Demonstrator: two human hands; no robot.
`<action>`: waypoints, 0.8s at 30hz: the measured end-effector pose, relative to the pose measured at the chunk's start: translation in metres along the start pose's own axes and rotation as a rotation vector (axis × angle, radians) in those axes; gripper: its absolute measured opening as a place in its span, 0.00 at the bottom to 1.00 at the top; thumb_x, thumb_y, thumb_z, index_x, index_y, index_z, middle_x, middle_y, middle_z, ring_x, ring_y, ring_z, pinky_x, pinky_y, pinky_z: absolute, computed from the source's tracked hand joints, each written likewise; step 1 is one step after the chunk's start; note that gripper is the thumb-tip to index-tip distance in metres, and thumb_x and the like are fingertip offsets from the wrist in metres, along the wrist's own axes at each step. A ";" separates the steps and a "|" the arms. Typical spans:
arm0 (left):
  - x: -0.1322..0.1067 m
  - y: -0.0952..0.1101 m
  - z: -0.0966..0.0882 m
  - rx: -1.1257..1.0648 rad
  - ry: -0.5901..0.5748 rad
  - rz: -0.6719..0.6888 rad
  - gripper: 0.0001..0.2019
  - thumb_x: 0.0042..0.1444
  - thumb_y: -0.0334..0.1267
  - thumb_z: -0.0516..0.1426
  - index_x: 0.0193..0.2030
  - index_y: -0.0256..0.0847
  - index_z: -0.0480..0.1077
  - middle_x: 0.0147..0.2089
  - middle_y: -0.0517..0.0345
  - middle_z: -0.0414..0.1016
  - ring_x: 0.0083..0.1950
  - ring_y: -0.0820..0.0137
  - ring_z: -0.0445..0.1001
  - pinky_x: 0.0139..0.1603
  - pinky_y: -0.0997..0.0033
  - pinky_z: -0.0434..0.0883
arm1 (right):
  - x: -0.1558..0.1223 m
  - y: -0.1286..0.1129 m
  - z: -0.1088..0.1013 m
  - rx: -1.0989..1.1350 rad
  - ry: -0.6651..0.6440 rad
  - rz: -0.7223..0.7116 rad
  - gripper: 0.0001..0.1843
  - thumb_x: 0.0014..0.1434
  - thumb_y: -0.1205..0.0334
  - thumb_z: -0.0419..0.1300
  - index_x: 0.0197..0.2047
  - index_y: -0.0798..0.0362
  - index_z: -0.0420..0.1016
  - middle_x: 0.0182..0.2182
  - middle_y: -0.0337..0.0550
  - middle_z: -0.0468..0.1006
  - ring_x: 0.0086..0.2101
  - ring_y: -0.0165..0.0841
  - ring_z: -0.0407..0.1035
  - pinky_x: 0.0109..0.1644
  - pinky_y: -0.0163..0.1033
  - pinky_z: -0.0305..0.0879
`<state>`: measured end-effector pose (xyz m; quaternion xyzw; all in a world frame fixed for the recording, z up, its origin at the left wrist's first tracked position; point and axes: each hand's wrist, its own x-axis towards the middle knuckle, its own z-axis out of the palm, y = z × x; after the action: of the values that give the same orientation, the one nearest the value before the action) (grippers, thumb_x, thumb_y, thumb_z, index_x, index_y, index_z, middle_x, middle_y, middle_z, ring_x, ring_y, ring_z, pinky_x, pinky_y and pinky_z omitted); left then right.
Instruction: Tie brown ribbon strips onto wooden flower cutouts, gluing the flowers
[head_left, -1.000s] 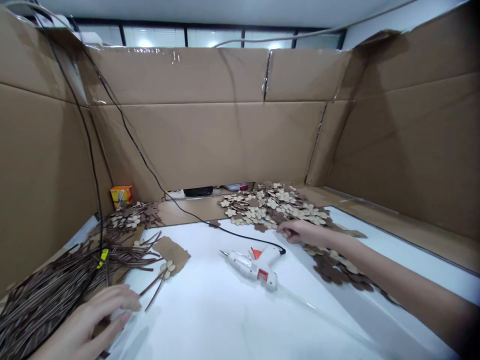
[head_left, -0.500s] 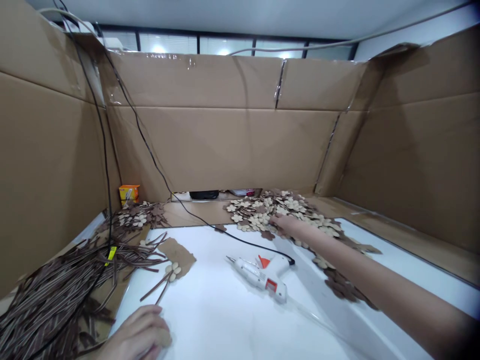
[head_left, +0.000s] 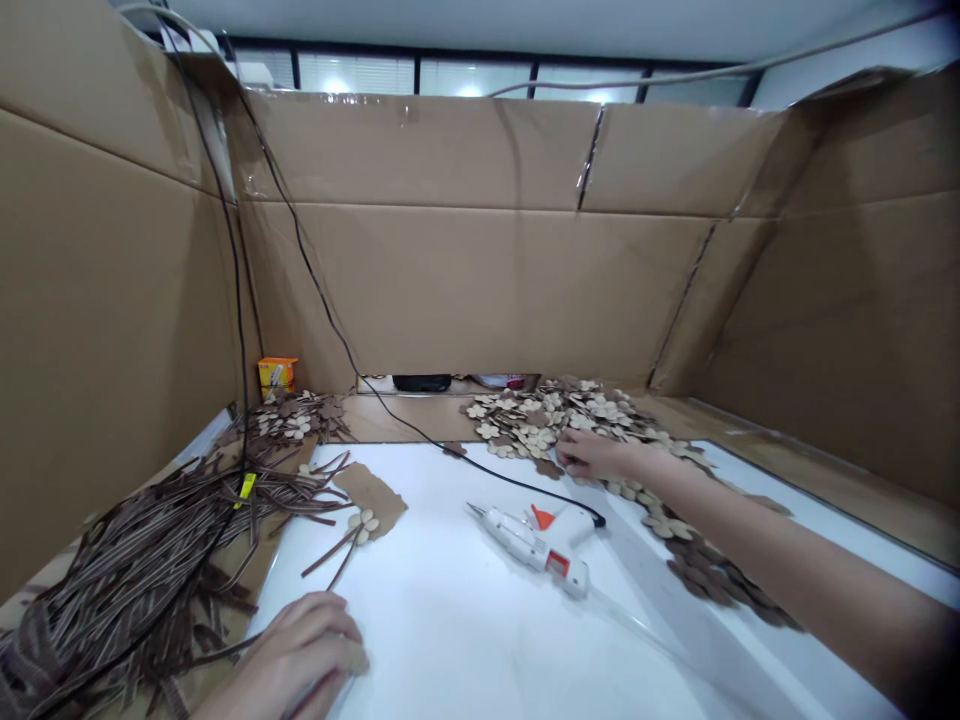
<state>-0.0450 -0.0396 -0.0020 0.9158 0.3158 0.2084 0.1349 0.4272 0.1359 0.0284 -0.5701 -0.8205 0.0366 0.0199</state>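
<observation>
My right hand [head_left: 592,455] reaches out to the near edge of a heap of small wooden flower cut-outs [head_left: 570,415], its fingers curled down onto the pieces. What it pinches is too small to name. My left hand [head_left: 304,655] rests at the near left on the white table [head_left: 465,640], fingers curled over a small tan piece [head_left: 356,657]. A white hot glue gun [head_left: 540,545] with an orange trigger lies on its side between the hands, its black cord [head_left: 420,435] running back and up the left wall.
A big pile of dark brown strips [head_left: 142,570] fills the left side, with more flower pieces [head_left: 296,420] behind it. A scrap of brown card [head_left: 375,490] with a flower on stems lies nearby. Cardboard walls [head_left: 465,280] enclose the table. An orange box [head_left: 276,375] stands in the back left corner.
My right hand pushed further into the flower heap, then drew back to its near edge. My left hand slid right off the strips onto the white table and closed over a small piece.
</observation>
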 end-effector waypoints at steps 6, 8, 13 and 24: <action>0.002 0.004 0.000 -0.025 -0.025 -0.051 0.12 0.56 0.28 0.50 0.40 0.47 0.70 0.41 0.58 0.73 0.47 0.70 0.69 0.50 0.76 0.67 | -0.006 -0.014 -0.035 0.014 0.120 0.018 0.13 0.61 0.57 0.53 0.44 0.56 0.68 0.42 0.45 0.71 0.40 0.34 0.68 0.45 0.46 0.65; 0.002 0.005 0.000 -0.031 -0.052 -0.072 0.12 0.57 0.28 0.49 0.40 0.46 0.70 0.42 0.57 0.72 0.48 0.70 0.68 0.50 0.75 0.66 | -0.010 -0.033 -0.052 0.066 0.192 0.001 0.15 0.63 0.55 0.48 0.42 0.57 0.68 0.40 0.47 0.72 0.40 0.37 0.67 0.45 0.46 0.63; -0.002 0.005 0.001 -0.088 -0.075 -0.126 0.12 0.58 0.29 0.47 0.42 0.46 0.69 0.43 0.56 0.71 0.51 0.68 0.65 0.53 0.71 0.64 | -0.025 -0.145 -0.065 0.218 0.156 -0.270 0.16 0.59 0.47 0.50 0.41 0.50 0.68 0.44 0.43 0.71 0.45 0.37 0.64 0.48 0.41 0.60; -0.006 0.013 -0.005 -0.070 0.012 -0.142 0.14 0.58 0.27 0.47 0.45 0.44 0.69 0.45 0.53 0.70 0.52 0.67 0.64 0.52 0.68 0.65 | -0.048 -0.258 -0.011 0.296 -0.147 -0.553 0.20 0.60 0.52 0.51 0.55 0.46 0.64 0.44 0.47 0.70 0.46 0.41 0.61 0.47 0.46 0.62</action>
<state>-0.0443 -0.0530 0.0054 0.8846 0.3731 0.2147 0.1794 0.2041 0.0020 0.0611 -0.3122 -0.9293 0.1899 0.0527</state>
